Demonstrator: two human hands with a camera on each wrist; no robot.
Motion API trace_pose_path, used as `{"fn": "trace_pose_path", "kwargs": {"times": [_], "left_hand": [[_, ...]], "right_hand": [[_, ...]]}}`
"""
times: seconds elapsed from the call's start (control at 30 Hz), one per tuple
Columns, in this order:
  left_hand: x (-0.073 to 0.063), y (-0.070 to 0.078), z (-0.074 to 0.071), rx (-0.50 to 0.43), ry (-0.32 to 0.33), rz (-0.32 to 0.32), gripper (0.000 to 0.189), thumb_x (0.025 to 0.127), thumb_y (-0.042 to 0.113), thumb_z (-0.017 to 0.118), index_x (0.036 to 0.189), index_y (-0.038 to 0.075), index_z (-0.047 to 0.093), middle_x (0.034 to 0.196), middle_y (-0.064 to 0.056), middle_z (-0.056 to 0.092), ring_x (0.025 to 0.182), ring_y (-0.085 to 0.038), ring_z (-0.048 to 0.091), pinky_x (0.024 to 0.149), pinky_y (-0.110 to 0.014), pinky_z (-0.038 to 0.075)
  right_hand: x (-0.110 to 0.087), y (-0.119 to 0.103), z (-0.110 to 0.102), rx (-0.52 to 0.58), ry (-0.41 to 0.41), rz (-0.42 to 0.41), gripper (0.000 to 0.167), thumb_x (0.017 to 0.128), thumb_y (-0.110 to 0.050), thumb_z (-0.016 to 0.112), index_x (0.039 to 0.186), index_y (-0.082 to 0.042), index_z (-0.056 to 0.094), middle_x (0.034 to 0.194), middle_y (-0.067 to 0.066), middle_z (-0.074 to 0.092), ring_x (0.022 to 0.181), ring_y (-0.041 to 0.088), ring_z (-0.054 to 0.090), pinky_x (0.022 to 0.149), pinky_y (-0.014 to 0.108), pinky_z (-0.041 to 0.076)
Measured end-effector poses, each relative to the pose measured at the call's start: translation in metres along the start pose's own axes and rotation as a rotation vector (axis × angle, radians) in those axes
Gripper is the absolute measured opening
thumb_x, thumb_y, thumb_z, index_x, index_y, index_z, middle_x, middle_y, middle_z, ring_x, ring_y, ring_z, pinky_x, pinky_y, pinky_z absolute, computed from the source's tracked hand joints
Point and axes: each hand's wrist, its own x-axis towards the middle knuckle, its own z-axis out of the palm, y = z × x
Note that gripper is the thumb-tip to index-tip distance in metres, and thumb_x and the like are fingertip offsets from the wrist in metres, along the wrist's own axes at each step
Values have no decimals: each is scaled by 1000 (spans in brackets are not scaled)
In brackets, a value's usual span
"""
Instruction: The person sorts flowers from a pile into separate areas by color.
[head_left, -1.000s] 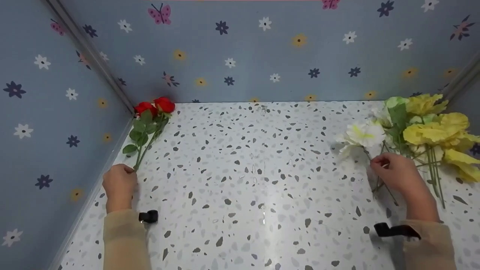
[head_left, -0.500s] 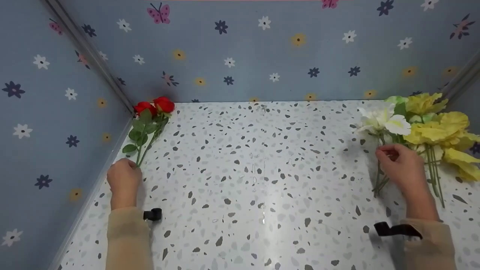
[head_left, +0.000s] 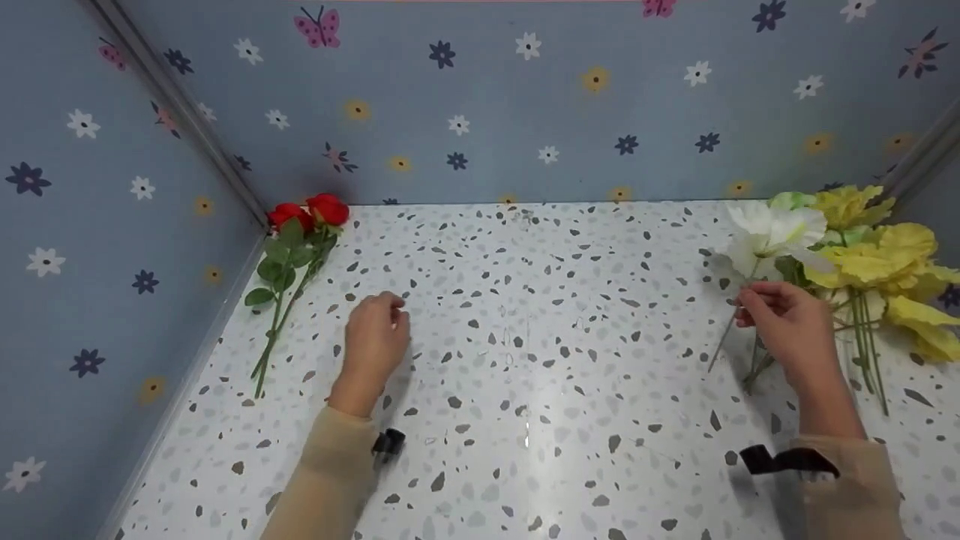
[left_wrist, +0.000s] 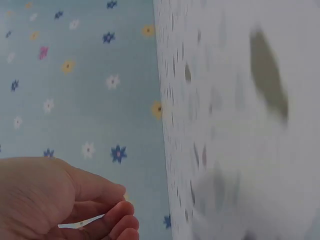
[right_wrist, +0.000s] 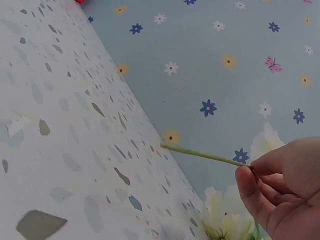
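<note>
My right hand (head_left: pixel 791 322) pinches the thin green stem (right_wrist: pixel 205 154) of a white artificial flower (head_left: pixel 776 229) between thumb and fingers. The bloom points away toward the back wall, and the stem's free end sticks out to the left of the fingers. Beneath it, other stems lie on the table. My left hand (head_left: pixel 373 337) holds nothing, its fingers (left_wrist: pixel 122 212) loosely bent over the speckled table, right of two red roses (head_left: pixel 328 210). Those roses lie with their leafy stems toward me in the back left corner.
Several yellow flowers (head_left: pixel 889 259) with green stems lie in a heap at the right, close beyond my right hand. A blue flower-patterned wall (head_left: pixel 495 97) closes off the back, and another panel (head_left: pixel 82 300) stands along the left. The table (head_left: pixel 480 405) is white with dark specks.
My left hand has let go of the rose stems and moved right; the roses stay put. My right hand has taken hold of a white flower and turned its stem leftward.
</note>
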Motion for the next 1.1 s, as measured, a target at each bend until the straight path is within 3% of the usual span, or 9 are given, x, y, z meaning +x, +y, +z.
{"fn": "trace_pose_path", "kwargs": {"times": [0.07,0.27,0.3,0.43,0.6,0.73,0.83,1.1], "left_hand": [[-6,17,13,-82,-47,10,17,101,3,69,115,-6,75,98,-17,73,92,-34,69,93,-54,56],[-28,52,44,-405,-165,14,25,104,9,70,126,-2,73,101,-7,76,90,-21,72,92,-43,61],[-32,56,47,-454,-187,12,28,104,10,70,129,-1,72,103,-6,76,90,-21,73,84,-38,63],[-48,75,56,-581,-304,8,36,106,14,71,139,0,68,109,-6,78,92,-21,76,81,-30,64],[-65,95,64,-706,-484,-22,35,107,14,70,138,-2,68,113,-12,78,94,-28,77,79,-33,65],[-77,107,69,-811,-618,-55,36,108,11,67,140,-6,66,115,-18,77,96,-35,77,82,-41,66],[-84,113,71,-884,-688,-69,37,109,9,65,142,-8,64,116,-19,78,99,-34,78,86,-42,66],[-92,119,73,-1054,-777,-118,33,108,-2,62,138,-16,61,112,-23,78,92,-21,78,85,-35,66]], "right_hand": [[0,-2,9,50,-29,-9,33,112,-25,65,134,0,66,102,-11,76,86,6,75,80,22,63],[-8,-13,54,195,-126,-1,33,111,-15,67,136,7,64,108,1,77,91,13,76,85,26,64],[-10,-15,63,207,-141,-1,34,110,-14,67,136,8,64,110,4,77,92,14,75,85,26,64],[-22,-22,99,253,-191,-8,35,110,-12,67,136,11,63,117,18,75,92,15,74,84,27,64],[-34,-27,133,350,-235,-19,32,109,-6,66,135,14,64,118,25,73,92,18,74,82,28,64],[-44,-30,147,441,-289,-35,28,109,0,64,132,15,65,114,23,74,90,20,73,80,29,63],[-50,-31,154,474,-331,-52,29,109,-1,63,133,16,63,113,22,74,91,20,71,80,29,62],[-56,-32,162,529,-395,-44,29,110,-1,63,134,15,63,116,23,72,93,22,72,85,35,65]]}}
